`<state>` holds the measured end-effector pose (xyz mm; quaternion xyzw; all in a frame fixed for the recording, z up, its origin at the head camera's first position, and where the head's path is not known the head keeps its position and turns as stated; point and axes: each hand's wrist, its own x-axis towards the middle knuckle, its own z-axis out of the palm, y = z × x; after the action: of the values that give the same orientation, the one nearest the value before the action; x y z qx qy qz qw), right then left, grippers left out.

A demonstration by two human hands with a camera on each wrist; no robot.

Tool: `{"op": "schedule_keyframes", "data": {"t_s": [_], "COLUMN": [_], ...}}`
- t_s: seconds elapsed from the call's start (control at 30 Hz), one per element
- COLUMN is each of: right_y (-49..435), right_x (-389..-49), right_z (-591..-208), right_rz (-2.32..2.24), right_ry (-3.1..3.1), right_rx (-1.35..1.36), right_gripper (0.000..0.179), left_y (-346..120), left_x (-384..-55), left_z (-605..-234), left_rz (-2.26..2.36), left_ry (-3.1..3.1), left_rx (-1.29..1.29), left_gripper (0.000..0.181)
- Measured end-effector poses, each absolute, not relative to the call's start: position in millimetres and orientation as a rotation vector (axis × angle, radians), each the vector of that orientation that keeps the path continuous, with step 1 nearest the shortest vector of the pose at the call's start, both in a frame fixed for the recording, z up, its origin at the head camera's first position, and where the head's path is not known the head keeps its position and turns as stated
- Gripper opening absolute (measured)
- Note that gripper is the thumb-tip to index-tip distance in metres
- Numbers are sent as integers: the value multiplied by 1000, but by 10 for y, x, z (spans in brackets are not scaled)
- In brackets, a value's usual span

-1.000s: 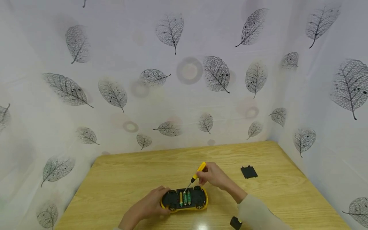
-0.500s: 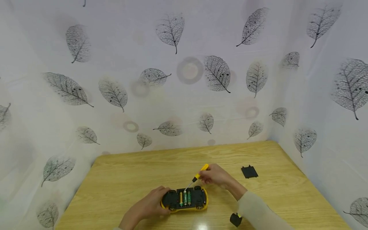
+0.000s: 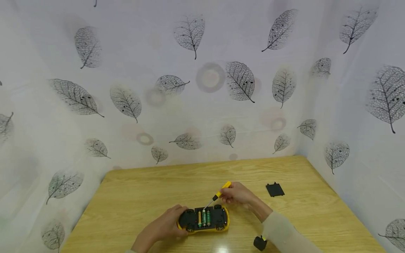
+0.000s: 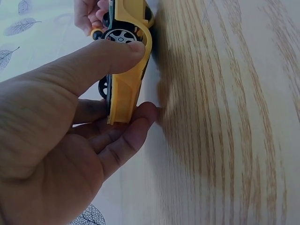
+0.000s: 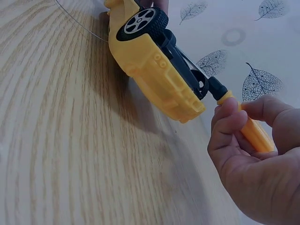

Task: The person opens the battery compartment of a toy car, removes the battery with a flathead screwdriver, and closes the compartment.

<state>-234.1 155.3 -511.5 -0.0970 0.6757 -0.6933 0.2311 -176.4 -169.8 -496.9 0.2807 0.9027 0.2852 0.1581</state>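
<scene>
A yellow toy car (image 3: 218, 229) lies upside down on the table, its black underside (image 3: 187, 219) facing up. In its uncovered compartment sit three batteries (image 3: 204, 218), green with some gold. My left hand (image 3: 167, 223) grips one end of the car; in the left wrist view the thumb (image 4: 126, 52) presses beside a wheel and the fingers curl under that end. My right hand (image 3: 238, 193) pinches the yellow handle of a screwdriver (image 5: 255, 133), tilted down toward the car. Its tip is at the far end of the middle battery; whether it touches is too small to tell.
On the wooden table (image 3: 142, 189), a flat black cover (image 3: 275, 189) with small tabs lies at the right. A small black object (image 3: 260, 243) with a yellow bit sits near my right sleeve. A thin wire (image 5: 79, 24) runs beside the car. Leaf-patterned sheets (image 3: 196, 112) enclose the table.
The screwdriver handle and my right hand have shifted slightly right, leaning the shaft lower, while the tip stays by the middle battery. My left hand and the car look the same.
</scene>
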Motion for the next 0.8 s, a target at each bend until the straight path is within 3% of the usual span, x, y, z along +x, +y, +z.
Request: {"op": "schedule_keyframes", "data": {"t_s": [0.43, 0.63, 0.8], "right_y": [1543, 1553, 1540], "right_x": [-2206, -2029, -1850], "right_z": [-5003, -4945, -4910], "right_rz": [-1985, -1943, -1893], "right_ry": [1941, 1980, 2068], "right_rx": [-335, -447, -529], "right_gripper": [31, 41, 39], "left_y": [-1684, -1681, -1679], "left_x": [-1797, -1765, -1753], "left_z": [-4941, -4954, -4953], "left_rz": [795, 788, 792], "left_ry": [2592, 2602, 2603], "left_rx": [832, 817, 829], "left_gripper": [70, 69, 70]}}
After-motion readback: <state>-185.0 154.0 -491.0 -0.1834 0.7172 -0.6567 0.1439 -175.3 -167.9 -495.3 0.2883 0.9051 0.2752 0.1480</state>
